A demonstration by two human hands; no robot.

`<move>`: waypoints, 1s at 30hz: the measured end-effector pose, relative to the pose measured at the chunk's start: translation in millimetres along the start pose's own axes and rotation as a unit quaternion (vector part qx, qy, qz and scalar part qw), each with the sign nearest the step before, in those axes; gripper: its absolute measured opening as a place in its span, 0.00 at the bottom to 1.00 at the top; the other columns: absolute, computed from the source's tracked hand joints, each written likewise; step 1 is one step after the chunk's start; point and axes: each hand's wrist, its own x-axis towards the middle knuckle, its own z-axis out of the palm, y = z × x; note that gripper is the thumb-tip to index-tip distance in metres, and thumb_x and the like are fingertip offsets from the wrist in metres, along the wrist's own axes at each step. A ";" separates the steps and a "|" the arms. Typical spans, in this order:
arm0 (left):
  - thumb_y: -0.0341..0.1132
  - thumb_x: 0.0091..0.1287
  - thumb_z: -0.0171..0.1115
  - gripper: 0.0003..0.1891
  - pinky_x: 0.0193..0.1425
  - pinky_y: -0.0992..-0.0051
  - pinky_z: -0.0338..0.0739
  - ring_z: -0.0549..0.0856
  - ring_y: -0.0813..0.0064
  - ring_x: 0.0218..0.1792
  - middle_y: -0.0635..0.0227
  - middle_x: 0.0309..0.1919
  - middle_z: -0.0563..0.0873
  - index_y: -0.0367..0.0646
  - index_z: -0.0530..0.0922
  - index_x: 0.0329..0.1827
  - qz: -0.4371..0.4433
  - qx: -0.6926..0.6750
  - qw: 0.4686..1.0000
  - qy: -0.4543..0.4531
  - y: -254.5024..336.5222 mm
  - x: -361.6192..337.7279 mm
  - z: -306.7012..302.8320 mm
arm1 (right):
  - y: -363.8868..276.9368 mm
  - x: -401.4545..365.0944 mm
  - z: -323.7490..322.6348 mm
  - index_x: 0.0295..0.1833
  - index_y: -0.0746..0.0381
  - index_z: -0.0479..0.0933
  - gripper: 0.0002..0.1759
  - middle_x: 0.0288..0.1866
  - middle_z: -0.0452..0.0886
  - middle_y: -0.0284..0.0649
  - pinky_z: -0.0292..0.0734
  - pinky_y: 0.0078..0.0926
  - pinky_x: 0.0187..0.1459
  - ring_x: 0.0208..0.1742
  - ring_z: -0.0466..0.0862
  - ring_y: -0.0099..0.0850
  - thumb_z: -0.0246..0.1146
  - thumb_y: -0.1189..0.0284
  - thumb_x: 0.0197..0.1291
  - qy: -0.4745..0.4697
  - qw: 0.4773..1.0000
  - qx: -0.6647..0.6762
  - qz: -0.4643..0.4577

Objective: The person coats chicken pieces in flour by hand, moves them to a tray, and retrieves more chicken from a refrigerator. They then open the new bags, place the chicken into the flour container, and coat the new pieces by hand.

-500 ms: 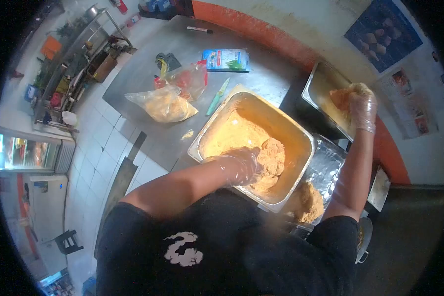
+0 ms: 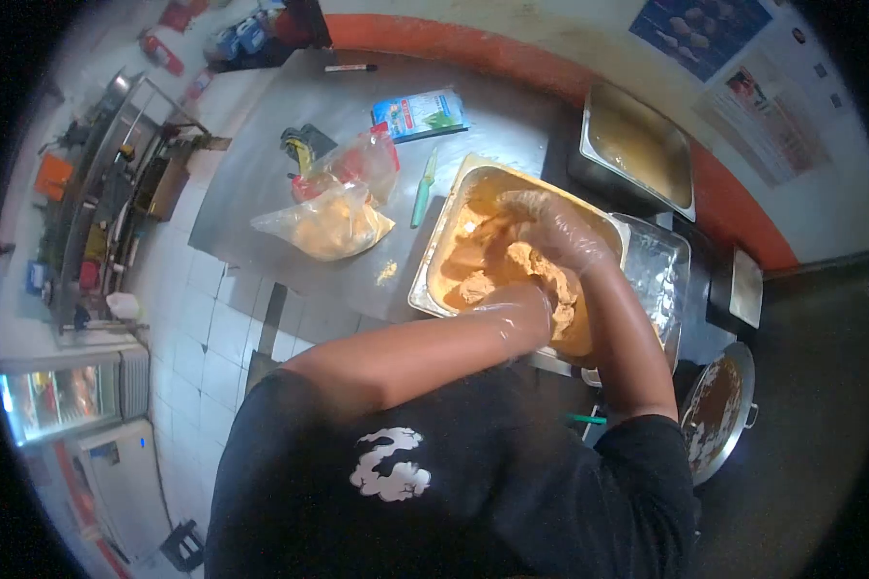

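Note:
A steel pan holds orange-tan breading flour and lumpy, flour-coated pieces. My right hand, in a clear plastic glove, is over the far side of the pan, its fingers stretched down toward the flour. Just below it lies a large coated piece. My left hand, also gloved, is low in the near part of the pan against the coated food, its fingers hidden. A smaller coated piece lies beside it in the flour.
Behind on the right stands a deep steel pan with cloudy liquid. A shiny tray and a round pot are to the right. On the steel table lie a bag of flour, a green-handled knife, a blue packet and a marker.
My right hand has come from the pan of liquid, where it held a coated piece, to over the flour pan. My left hand stays low in the flour pan. The view has shifted.

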 end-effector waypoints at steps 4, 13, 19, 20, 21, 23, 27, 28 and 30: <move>0.32 0.75 0.61 0.15 0.65 0.53 0.86 0.92 0.46 0.60 0.45 0.53 0.93 0.33 0.92 0.54 -0.049 -0.009 0.996 0.074 -22.2 32.5 5.0 | 10.6 -11.4 -4.6 0.73 0.52 0.84 0.29 0.64 0.90 0.48 0.82 0.40 0.69 0.64 0.90 0.46 0.72 0.75 0.66 -0.082 0.937 -0.296 0.168; 0.28 0.76 0.57 0.24 0.72 0.55 0.81 0.87 0.50 0.68 0.45 0.67 0.87 0.40 0.81 0.75 0.103 0.199 0.974 -0.032 -15.0 5.9 -41.9 | 54.3 -29.9 -5.4 0.48 0.60 0.93 0.10 0.52 0.94 0.50 0.91 0.39 0.52 0.54 0.95 0.43 0.68 0.72 0.69 -0.096 0.823 -0.538 0.156; 0.32 0.75 0.58 0.33 0.79 0.56 0.75 0.82 0.46 0.73 0.44 0.74 0.82 0.40 0.68 0.85 0.130 0.064 0.989 0.022 -47.7 11.0 -46.9 | 73.7 -62.1 -32.0 0.45 0.61 0.90 0.07 0.45 0.94 0.49 0.83 0.37 0.36 0.35 0.87 0.37 0.68 0.72 0.72 0.096 0.978 -0.166 0.084; 0.33 0.75 0.59 0.34 0.80 0.56 0.75 0.82 0.45 0.73 0.44 0.74 0.81 0.40 0.68 0.85 0.144 0.063 0.987 0.038 -54.8 14.6 -45.8 | 62.2 -74.9 -26.6 0.45 0.62 0.90 0.07 0.44 0.93 0.48 0.82 0.37 0.37 0.35 0.87 0.37 0.68 0.71 0.73 0.103 0.971 -0.200 0.085; 0.38 0.75 0.61 0.33 0.80 0.57 0.74 0.83 0.45 0.72 0.43 0.72 0.83 0.40 0.70 0.83 0.175 0.039 0.980 0.089 -65.3 14.9 -42.0 | 24.3 -86.9 -20.7 0.46 0.63 0.89 0.08 0.43 0.93 0.47 0.82 0.36 0.39 0.36 0.87 0.37 0.69 0.70 0.73 0.109 0.962 -0.233 0.088; 0.40 0.73 0.64 0.33 0.79 0.57 0.75 0.84 0.45 0.71 0.42 0.70 0.85 0.40 0.72 0.82 0.134 -0.003 0.989 0.068 -64.7 21.6 -54.3 | 69.5 -96.1 10.3 0.49 0.62 0.89 0.07 0.46 0.93 0.47 0.82 0.38 0.43 0.39 0.87 0.37 0.70 0.71 0.72 0.086 0.949 -0.279 0.120; 0.39 0.72 0.66 0.28 0.64 0.63 0.85 0.90 0.59 0.58 0.47 0.57 0.91 0.40 0.78 0.74 0.111 -0.127 0.984 0.061 -78.7 36.6 -60.7 | 31.2 -107.7 28.4 0.58 0.63 0.88 0.14 0.50 0.92 0.46 0.82 0.36 0.50 0.45 0.88 0.36 0.69 0.78 0.67 0.118 0.957 -0.079 0.253; 0.38 0.72 0.66 0.27 0.61 0.64 0.86 0.91 0.64 0.56 0.49 0.55 0.91 0.40 0.79 0.73 0.103 -0.173 0.978 0.055 -74.0 31.4 -65.8 | 22.0 -110.0 26.6 0.58 0.64 0.87 0.15 0.50 0.92 0.44 0.82 0.35 0.49 0.45 0.88 0.35 0.68 0.79 0.67 0.110 0.957 -0.076 0.259; 0.32 0.73 0.62 0.24 0.54 0.69 0.86 0.89 0.73 0.51 0.58 0.53 0.90 0.40 0.78 0.72 0.105 -0.265 0.957 0.059 -65.8 20.0 -67.1 | 20.1 -115.5 29.2 0.57 0.64 0.89 0.16 0.49 0.93 0.50 0.84 0.39 0.54 0.51 0.91 0.41 0.65 0.78 0.65 0.220 0.957 -0.022 0.191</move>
